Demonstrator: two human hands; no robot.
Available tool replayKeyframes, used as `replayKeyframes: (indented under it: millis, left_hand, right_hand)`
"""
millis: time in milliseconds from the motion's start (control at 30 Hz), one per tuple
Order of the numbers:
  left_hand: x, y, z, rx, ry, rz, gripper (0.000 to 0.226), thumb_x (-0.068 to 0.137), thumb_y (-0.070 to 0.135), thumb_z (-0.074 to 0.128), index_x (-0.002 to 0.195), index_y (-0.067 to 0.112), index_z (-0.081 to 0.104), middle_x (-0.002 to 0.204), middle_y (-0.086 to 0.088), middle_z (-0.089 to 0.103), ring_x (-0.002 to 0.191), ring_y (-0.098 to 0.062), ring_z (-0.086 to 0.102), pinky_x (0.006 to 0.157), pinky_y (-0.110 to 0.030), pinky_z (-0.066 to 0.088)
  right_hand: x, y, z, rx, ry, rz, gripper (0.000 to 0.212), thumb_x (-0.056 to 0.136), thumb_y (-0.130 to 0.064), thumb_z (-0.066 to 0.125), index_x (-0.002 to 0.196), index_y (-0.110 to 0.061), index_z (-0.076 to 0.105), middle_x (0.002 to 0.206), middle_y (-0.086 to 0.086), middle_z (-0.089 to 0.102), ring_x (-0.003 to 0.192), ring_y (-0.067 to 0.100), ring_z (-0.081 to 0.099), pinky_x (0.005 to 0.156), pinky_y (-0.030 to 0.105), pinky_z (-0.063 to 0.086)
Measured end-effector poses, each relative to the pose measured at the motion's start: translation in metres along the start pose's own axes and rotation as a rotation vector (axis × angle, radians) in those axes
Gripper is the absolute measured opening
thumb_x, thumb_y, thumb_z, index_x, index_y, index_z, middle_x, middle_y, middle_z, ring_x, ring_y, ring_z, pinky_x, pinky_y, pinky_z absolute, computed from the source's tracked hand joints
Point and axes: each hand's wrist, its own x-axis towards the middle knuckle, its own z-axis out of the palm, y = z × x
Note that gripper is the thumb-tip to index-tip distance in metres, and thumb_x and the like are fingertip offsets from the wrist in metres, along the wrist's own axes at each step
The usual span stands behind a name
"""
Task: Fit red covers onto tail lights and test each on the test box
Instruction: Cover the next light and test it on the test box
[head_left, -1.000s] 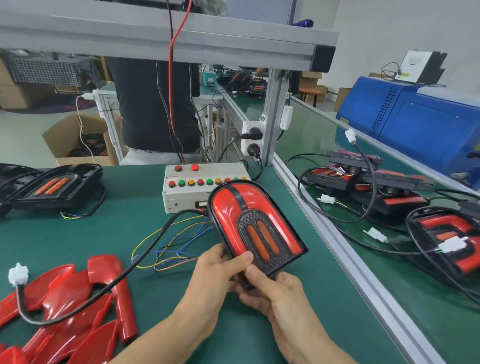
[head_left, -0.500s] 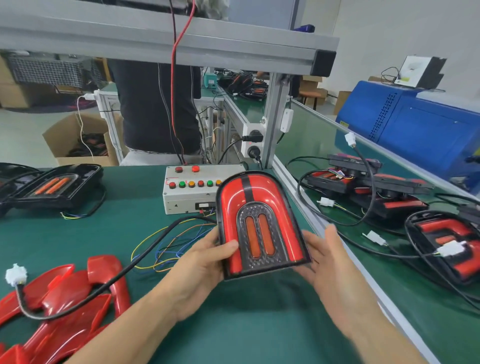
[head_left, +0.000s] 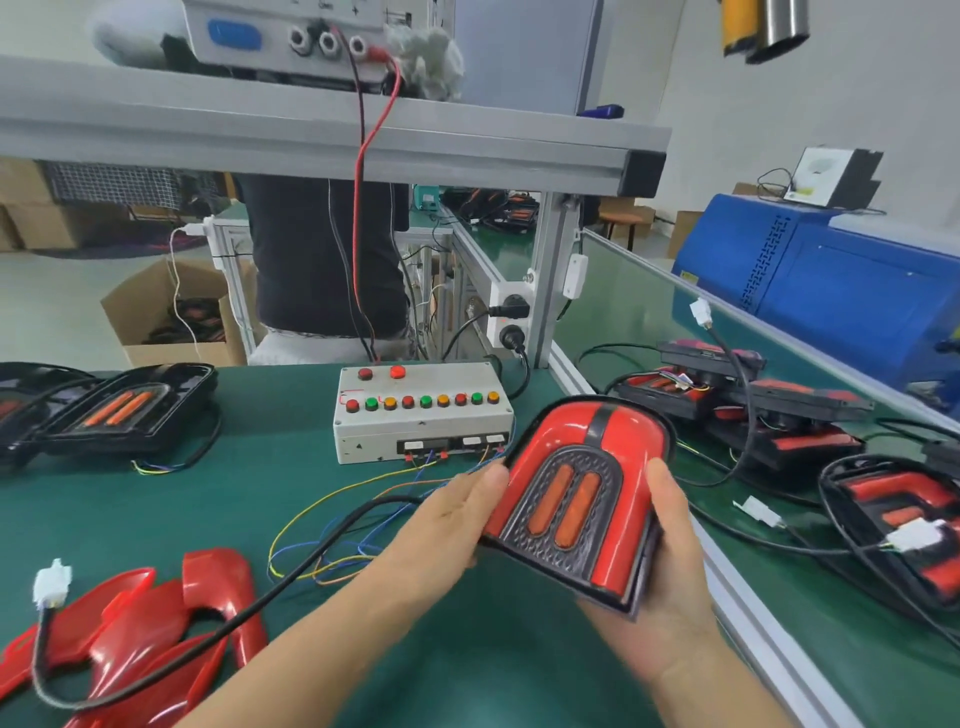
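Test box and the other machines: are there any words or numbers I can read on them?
None can be read.
Test box: red marks by the buttons, front labels too small.
Grey box overhead: blue label blurred.
Blue machine: small yellow sticker, too small.
Tail light: no writing seen.

A grey shelf beam (head_left: 332, 140) crosses the view above the green counter (head_left: 270, 493), and a red cable (head_left: 363, 218) hangs down from a grey box (head_left: 291, 31) standing on it. Behind the beam stands a person in a dark top (head_left: 322, 260), with an open cardboard box (head_left: 171, 317) on the floor to its left. Right of the beam sits a blue machine (head_left: 841, 275), and a power socket (head_left: 511, 322) is fixed to the beam's upright post.
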Motion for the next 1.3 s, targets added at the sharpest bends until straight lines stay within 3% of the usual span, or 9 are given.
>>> replayKeyframes:
  millis: [100, 267, 400, 467, 667, 800, 1033, 1200, 1300]
  left_hand:
    - [0.000, 0.005, -0.013, 0.220, 0.225, 0.136, 0.016, 0.092, 0.048, 0.043, 0.100, 0.056, 0.055, 0.097, 0.025, 0.058, 0.086, 0.008, 0.051, 0.081, -0.010, 0.040]
    - [-0.018, -0.008, -0.064, 1.305, 0.160, 0.018, 0.085, 0.075, 0.055, 0.058, 0.146, 0.037, 0.015, 0.143, 0.017, 0.029, 0.129, -0.012, 0.030, 0.101, -0.028, 0.028]
    - [-0.040, -0.015, -0.088, 1.541, 0.103, -0.164, 0.034, 0.082, 0.035, 0.050, 0.116, 0.037, 0.046, 0.117, 0.015, 0.052, 0.117, -0.012, 0.045, 0.091, -0.026, 0.036]
    - [-0.044, -0.012, -0.094, 1.574, 0.155, -0.189, 0.014, 0.085, 0.025, 0.046, 0.095, 0.034, 0.050, 0.106, 0.012, 0.058, 0.110, -0.012, 0.049, 0.085, -0.026, 0.037]
    - [-0.041, -0.006, -0.093, 1.352, 0.506, 0.114, 0.037, 0.045, -0.012, 0.076, 0.074, 0.010, 0.071, 0.068, -0.007, 0.060, 0.060, -0.032, 0.059, 0.043, -0.035, 0.046]
    - [-0.030, 0.001, -0.088, 1.258, 0.639, 0.331, 0.052, 0.046, -0.023, 0.071, 0.092, 0.001, 0.071, 0.092, -0.015, 0.066, 0.074, -0.036, 0.064, 0.045, -0.038, 0.050]
    - [-0.018, 0.002, -0.064, 1.257, 0.443, 0.495, 0.055, 0.039, -0.020, 0.070, 0.088, 0.004, 0.069, 0.097, -0.009, 0.068, 0.078, -0.028, 0.067, 0.046, -0.029, 0.049]
    - [-0.014, -0.007, -0.048, 1.242, 0.317, 0.518, 0.050, 0.035, -0.015, 0.074, 0.080, 0.007, 0.070, 0.081, -0.005, 0.067, 0.064, -0.025, 0.063, 0.044, -0.027, 0.050]
    - [-0.013, -0.008, -0.041, 1.300, 0.292, 0.491, 0.045, 0.033, -0.007, 0.075, 0.071, 0.014, 0.068, 0.072, 0.001, 0.063, 0.058, -0.020, 0.057, 0.045, -0.022, 0.044]
  right_hand:
    - [0.009, -0.017, 0.007, -0.025, 0.078, -0.301, 0.040, 0.073, -0.049, 0.066, 0.097, -0.020, 0.079, 0.104, 0.005, 0.074, 0.091, 0.022, 0.072, 0.087, 0.044, 0.055]
    - [0.027, -0.068, 0.014, 0.049, 0.172, -0.553, 0.048, 0.090, -0.041, 0.051, 0.131, -0.019, 0.059, 0.134, 0.004, 0.061, 0.123, 0.026, 0.058, 0.105, 0.046, 0.042]
    - [0.035, -0.077, 0.003, 0.035, 0.204, -0.513, 0.039, 0.091, -0.039, 0.049, 0.122, -0.018, 0.060, 0.134, 0.007, 0.061, 0.122, 0.028, 0.059, 0.103, 0.047, 0.044]
    - [0.036, -0.072, -0.007, -0.013, 0.251, -0.417, 0.030, 0.090, -0.039, 0.051, 0.110, -0.021, 0.064, 0.117, 0.002, 0.066, 0.107, 0.024, 0.065, 0.102, 0.042, 0.044]
    - [0.035, -0.053, -0.029, -0.366, 0.283, -0.008, 0.028, 0.075, -0.032, 0.063, 0.095, -0.014, 0.071, 0.088, 0.010, 0.075, 0.067, 0.023, 0.072, 0.054, 0.034, 0.057]
    - [0.039, -0.051, -0.039, -0.576, 0.274, 0.166, 0.042, 0.070, -0.033, 0.067, 0.101, -0.005, 0.072, 0.101, 0.021, 0.073, 0.075, 0.030, 0.073, 0.061, 0.040, 0.059]
    - [0.050, -0.059, -0.049, -0.870, 0.283, 0.322, 0.033, 0.066, -0.041, 0.073, 0.084, -0.014, 0.080, 0.097, 0.018, 0.075, 0.078, 0.028, 0.074, 0.071, 0.039, 0.060]
    - [0.056, -0.067, -0.038, -1.524, 0.479, 0.122, 0.043, 0.082, -0.045, 0.072, 0.100, -0.007, 0.073, 0.098, 0.003, 0.075, 0.095, 0.028, 0.069, 0.095, 0.040, 0.051]
    - [0.055, -0.063, -0.023, -1.935, 0.583, -0.255, 0.034, 0.089, -0.040, 0.063, 0.109, -0.013, 0.065, 0.107, 0.003, 0.064, 0.097, 0.026, 0.057, 0.076, 0.033, 0.040]
